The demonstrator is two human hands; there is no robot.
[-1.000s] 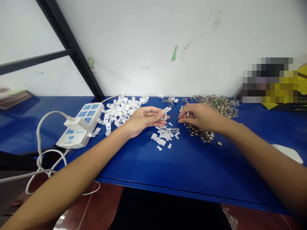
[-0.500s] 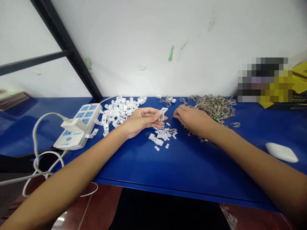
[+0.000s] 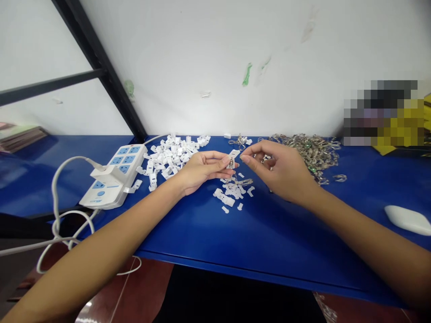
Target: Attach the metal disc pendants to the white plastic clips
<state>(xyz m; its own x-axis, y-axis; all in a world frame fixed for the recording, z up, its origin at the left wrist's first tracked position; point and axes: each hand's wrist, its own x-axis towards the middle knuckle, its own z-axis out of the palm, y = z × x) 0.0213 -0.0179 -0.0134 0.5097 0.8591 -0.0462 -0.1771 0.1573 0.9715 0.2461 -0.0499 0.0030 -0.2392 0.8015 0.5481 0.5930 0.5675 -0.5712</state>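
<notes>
My left hand (image 3: pixel 205 170) pinches a small white card (image 3: pixel 233 154) between thumb and fingers, with a little metal piece showing on its face. Just right of the card, my right hand (image 3: pixel 278 166) has its thumb and forefinger pressed together; whatever may be between them is too small to make out. Below the hands lies a scatter of small white cut pieces (image 3: pixel 235 190), with a metal strand (image 3: pixel 245 182) on top. Folded white cards (image 3: pixel 175 154) are heaped left of my left hand. Behind my right hand spreads a pile of silvery chain-like pieces (image 3: pixel 318 152).
A power strip (image 3: pixel 116 179) with a plugged-in white adapter and looping cable (image 3: pixel 55 202) lies at the left. A white rounded case (image 3: pixel 408 220) rests at the right. A white wall (image 3: pixel 215 67) backs the blue table (image 3: pixel 208 237); a black frame post (image 3: pixel 111 80) stands left.
My right hand has lifted from the metal pile's near edge and come up beside the card in my left hand. The view has shifted slightly; my left hand keeps its grip.
</notes>
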